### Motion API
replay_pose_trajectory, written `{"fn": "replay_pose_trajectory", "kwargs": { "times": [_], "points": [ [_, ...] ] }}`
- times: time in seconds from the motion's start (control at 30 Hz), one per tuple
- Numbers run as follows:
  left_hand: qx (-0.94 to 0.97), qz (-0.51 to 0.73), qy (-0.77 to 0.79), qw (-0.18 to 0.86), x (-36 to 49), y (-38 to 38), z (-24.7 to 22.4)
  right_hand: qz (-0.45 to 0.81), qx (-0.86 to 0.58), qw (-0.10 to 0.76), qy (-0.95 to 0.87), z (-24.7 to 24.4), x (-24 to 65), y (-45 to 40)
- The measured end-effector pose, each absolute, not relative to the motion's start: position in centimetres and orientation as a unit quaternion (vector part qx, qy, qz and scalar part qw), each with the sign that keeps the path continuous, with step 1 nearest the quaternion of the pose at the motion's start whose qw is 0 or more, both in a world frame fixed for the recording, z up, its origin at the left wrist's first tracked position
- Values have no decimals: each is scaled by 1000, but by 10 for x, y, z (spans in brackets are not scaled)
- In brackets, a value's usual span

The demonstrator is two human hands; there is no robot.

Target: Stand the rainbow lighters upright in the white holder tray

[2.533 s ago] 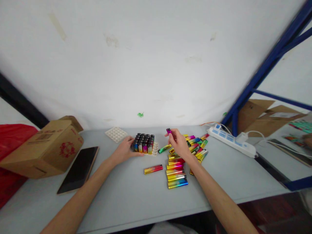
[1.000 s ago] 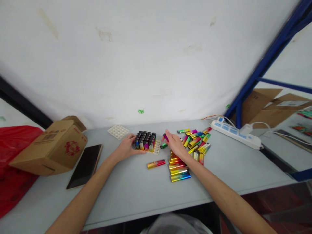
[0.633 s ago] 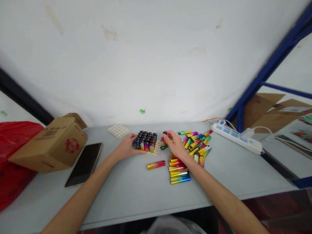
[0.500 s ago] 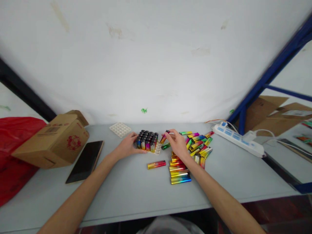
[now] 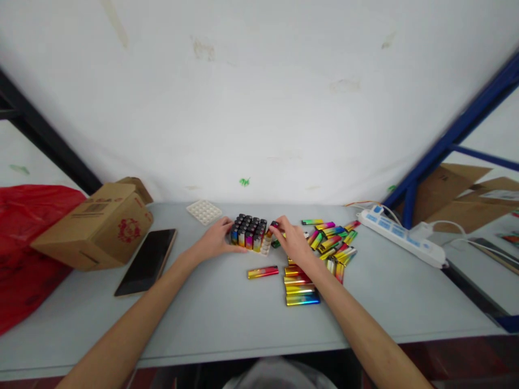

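Note:
Rows of upright lighters (image 5: 248, 232) with black tops stand in a white tray with round pockets (image 5: 265, 247). My left hand (image 5: 219, 236) grips the left side of this tray, thumb along its front and fingers behind. Between the fingertips of my right hand (image 5: 290, 237) is one more lighter (image 5: 272, 227), upright over the tray's right end, where bare pockets show. Whether its base sits in a pocket I cannot tell. A red and gold lighter (image 5: 263, 272) lies in front of the tray. Many loose shiny lighters (image 5: 328, 243) are heaped beside and beyond my right hand.
Another white tray (image 5: 204, 212) lies near the wall. A dark tablet (image 5: 146, 262) and a cardboard box (image 5: 95, 227) are on the left, with a red bag (image 5: 36, 254) beside them. A white power strip (image 5: 401, 237) with cables lies at right, near a blue frame (image 5: 438, 143).
My right hand has brought its lighter from a tilt to upright, closer to the tray's right end. My left hand keeps its hold. The whole view has shifted slightly.

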State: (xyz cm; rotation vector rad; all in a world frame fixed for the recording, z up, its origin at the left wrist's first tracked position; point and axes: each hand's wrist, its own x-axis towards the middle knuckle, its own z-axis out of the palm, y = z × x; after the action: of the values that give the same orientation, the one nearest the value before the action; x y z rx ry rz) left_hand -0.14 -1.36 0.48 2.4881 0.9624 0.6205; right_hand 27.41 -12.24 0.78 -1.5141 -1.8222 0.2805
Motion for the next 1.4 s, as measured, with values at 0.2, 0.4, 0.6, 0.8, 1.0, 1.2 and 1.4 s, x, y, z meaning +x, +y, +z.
{"fn": "replay_pose_trajectory", "kwargs": {
  "times": [0.2, 0.4, 0.6, 0.8, 1.0, 1.2, 1.4],
  "points": [
    [889, 217, 348, 202, -1, -14, 7, 92, -602, 272, -745, 11, 277, -122],
    [890, 208, 354, 200, -1, -14, 6, 62, -551, 241, -797, 15, 299, -133],
    [889, 208, 348, 211, -2, -13, 3, 63, -553, 153, -817, 13, 315, -137],
    [887, 214, 348, 215, -2, -13, 4, 55, -580, 262, -769, 18, 315, -133],
    [890, 206, 355, 199, -2, -14, 4, 136, -585, 439, -668, 21, 311, -132],
    [891, 207, 356, 191, -3, -12, 1, 439, -482, 575, -495, 25, 285, -133],
    [893, 208, 352, 189, -3, -12, 3, 528, -480, 571, -407, 33, 270, -141]
  ]
}}
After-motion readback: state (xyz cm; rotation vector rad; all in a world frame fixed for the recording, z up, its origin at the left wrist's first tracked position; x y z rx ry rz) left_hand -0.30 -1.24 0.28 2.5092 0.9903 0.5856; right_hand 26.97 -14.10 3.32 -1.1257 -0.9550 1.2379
